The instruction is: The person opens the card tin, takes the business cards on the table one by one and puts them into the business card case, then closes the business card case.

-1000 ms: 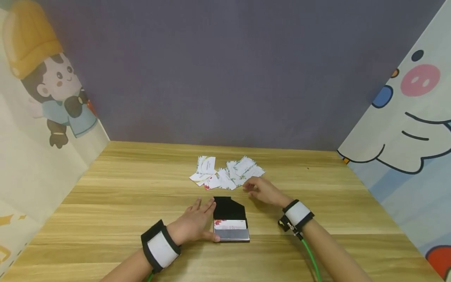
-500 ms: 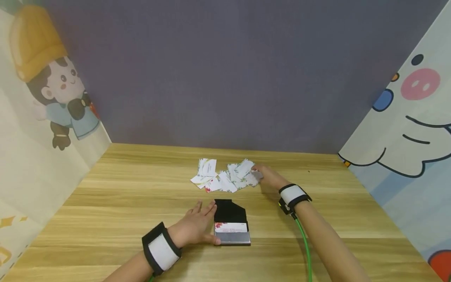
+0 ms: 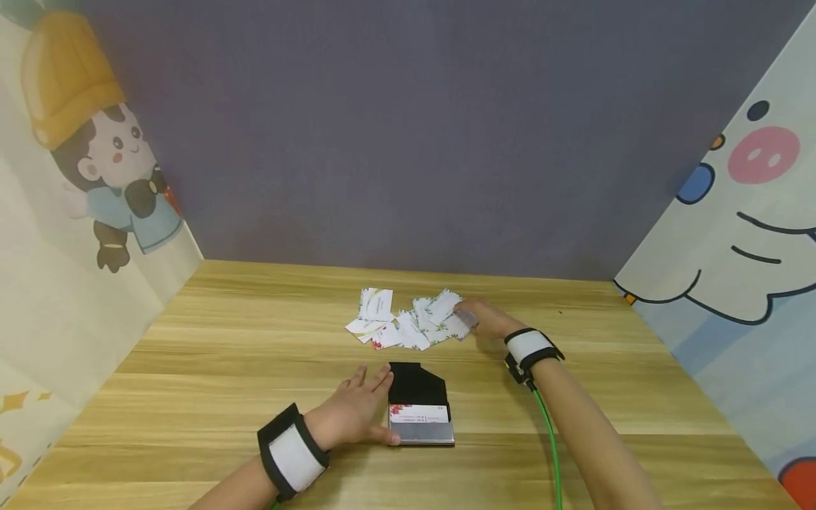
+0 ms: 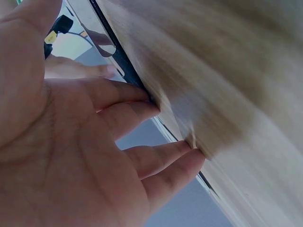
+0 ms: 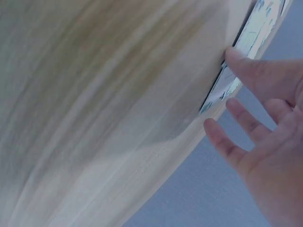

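Note:
A card holder (image 3: 421, 433) lies with its black flap (image 3: 416, 382) folded back, and a business card with red flowers (image 3: 417, 414) sits in its silver pocket. My left hand (image 3: 350, 411) rests flat beside it, fingers straight along the left side and thumb on the lower left corner. Further back, my right hand (image 3: 486, 319) pinches the rightmost business card (image 3: 468, 317) of a loose pile. That card looks greyer, as if tilted. In the right wrist view the thumb (image 5: 239, 61) touches a card edge while the other visible fingers are spread; the index fingertip is hidden.
More business cards lie overlapping on the wooden table (image 3: 255, 354), among them a left group (image 3: 375, 304) and white cards with leafy edges (image 3: 440, 308). A grey wall (image 3: 408, 142) rises behind the table, with cartoon-printed panels either side. A green cable (image 3: 550, 432) trails from the right wristband.
My right hand has moved right and back from the pile's front edge to its rightmost card, which has now turned greyer. The left hand stays at the card holder.

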The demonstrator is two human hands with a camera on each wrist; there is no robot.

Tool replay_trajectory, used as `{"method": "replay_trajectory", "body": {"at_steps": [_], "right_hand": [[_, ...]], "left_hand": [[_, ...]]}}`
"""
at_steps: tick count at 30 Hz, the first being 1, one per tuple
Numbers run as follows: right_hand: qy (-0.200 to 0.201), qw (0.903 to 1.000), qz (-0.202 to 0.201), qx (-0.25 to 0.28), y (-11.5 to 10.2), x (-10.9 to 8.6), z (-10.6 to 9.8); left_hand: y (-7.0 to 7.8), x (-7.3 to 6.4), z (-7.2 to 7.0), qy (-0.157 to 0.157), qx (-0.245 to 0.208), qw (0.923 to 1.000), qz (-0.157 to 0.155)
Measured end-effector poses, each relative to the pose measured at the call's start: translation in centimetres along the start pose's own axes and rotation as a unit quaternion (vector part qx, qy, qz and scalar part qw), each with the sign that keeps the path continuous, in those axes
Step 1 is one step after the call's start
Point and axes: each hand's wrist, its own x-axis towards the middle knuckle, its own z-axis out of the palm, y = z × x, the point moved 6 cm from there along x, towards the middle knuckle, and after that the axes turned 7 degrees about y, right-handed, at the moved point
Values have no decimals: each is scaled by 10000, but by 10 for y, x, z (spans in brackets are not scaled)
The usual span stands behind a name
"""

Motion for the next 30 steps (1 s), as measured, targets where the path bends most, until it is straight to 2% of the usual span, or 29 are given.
{"method": "replay_trajectory", "body": {"at_steps": [2,5,6,10,17,21,25,30], "right_hand": [[106,9998,-108,-101,1,1,-1],[177,9998,1,-121,0,1,-3],[100,9996,191,-154,-2,1,-4],[-126,9980,465,-402,-6,0,-5],[-444,9949,471,-775,-5,2,-7],[-502,9944,468,-807,-1,4,-6],[-508,9935,769,-665,6,4,-5],[-226,9934,997,-526,13,0,-7]], "left_hand": [[0,0,0,-6,-12,10000,-7],[0,0,0,-2,-17,10000,-13],[0,0,0,-4,-14,10000,-14],[0,0,0,-20,7,10000,-17],[0,0,0,-38,10,10000,-31],[1,0,0,-47,22,10000,-29],[1,0,0,-51,22,10000,-28],[0,0,0,-32,35,10000,-25]]}}
